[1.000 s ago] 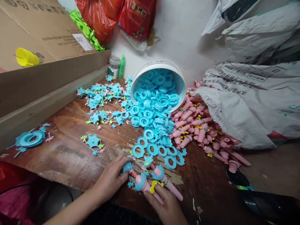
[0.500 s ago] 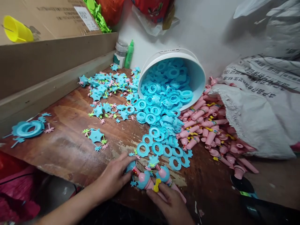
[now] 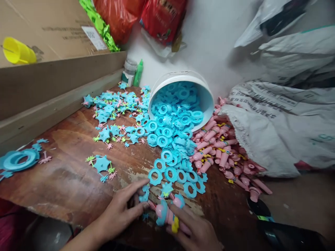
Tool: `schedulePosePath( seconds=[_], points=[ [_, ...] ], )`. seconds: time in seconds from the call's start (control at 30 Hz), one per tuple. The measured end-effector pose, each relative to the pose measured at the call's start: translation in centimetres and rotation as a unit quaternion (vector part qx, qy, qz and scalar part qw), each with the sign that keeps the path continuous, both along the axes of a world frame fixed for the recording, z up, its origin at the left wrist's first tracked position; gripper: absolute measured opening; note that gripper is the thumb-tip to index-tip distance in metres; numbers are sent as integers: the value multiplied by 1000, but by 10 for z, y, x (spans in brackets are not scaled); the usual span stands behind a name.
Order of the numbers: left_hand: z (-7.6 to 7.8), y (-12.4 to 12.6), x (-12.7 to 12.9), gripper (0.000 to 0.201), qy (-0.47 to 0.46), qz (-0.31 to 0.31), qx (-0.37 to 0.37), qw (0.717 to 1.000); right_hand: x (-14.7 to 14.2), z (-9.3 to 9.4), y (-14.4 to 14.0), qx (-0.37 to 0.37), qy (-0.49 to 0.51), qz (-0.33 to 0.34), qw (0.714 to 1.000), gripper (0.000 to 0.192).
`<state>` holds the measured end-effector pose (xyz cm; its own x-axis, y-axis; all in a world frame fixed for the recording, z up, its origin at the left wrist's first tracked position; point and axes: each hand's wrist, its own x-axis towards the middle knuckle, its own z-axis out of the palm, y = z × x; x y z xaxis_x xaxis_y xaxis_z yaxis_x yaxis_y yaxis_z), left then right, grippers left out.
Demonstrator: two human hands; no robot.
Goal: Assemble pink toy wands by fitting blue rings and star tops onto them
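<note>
At lower centre, the right hand [image 3: 195, 226] is gripping a pink toy [image 3: 160, 210], the left hand [image 3: 121, 209] pinching its blue top [image 3: 143, 195], apparently steadying both ends; the tipped bucket [image 3: 208, 104] is presumably keeping blue rings [image 3: 166, 156] reachable.

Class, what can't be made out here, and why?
Head view:
Handle of the near pink toy: partly hidden by the right hand.
Bottom of the bucket: hidden by blue rings.
Leftmost blue piece: cut off by the left edge.
Fine print on the cardboard box: blurred.
</note>
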<state>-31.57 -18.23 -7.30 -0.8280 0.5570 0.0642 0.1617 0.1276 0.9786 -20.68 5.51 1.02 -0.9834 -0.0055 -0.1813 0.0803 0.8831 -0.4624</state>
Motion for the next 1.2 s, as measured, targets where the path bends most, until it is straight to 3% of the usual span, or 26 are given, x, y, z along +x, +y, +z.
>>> schedulePosePath(
  seconds=[0.07,0.13,0.23,0.3,0.4,0.47,0.57,0.7,0.8,0.9,1.0,1.07,1.13,1.2],
  points=[
    [8,4,-10,42,8,21,9,1000,29,-31,26,41,105,-20,993,51],
    [16,15,-24,49,78,4,-14,997,47,-58,43,109,167,-5,980,58],
    [21,40,-45,68,220,-116,-92,964,50,-78,44,190,190,7,963,68],
    [19,54,-54,71,278,-191,-156,928,45,-76,36,189,179,-32,965,75],
    [10,61,-61,65,330,-205,-231,892,34,-54,38,50,136,-108,984,72],
    [4,56,-63,51,353,-171,-258,883,20,-32,60,-38,119,-163,979,55],
    [-3,43,-64,31,372,-123,-273,879,-21,-7,119,-52,133,-297,944,37],
    [-7,31,-60,28,386,-75,-243,887,-94,-9,182,-75,81,-439,892,32],
    [-9,30,-53,29,374,-90,-218,897,-132,-20,191,-108,50,-478,870,29],
    [-7,31,-48,34,338,-71,-173,922,-144,-17,184,-151,50,-502,850,30],
    [2,30,-50,32,254,43,-77,963,-133,1,179,-203,45,-519,829,28],
    [14,29,-53,31,127,122,17,984,-114,18,170,-229,45,-526,818,23],
    [30,29,-53,37,-67,175,140,972,-88,32,150,-254,58,-518,815,18],
    [46,33,-49,42,-264,186,272,906,-59,37,112,-288,69,-481,825,22]
  ],
)
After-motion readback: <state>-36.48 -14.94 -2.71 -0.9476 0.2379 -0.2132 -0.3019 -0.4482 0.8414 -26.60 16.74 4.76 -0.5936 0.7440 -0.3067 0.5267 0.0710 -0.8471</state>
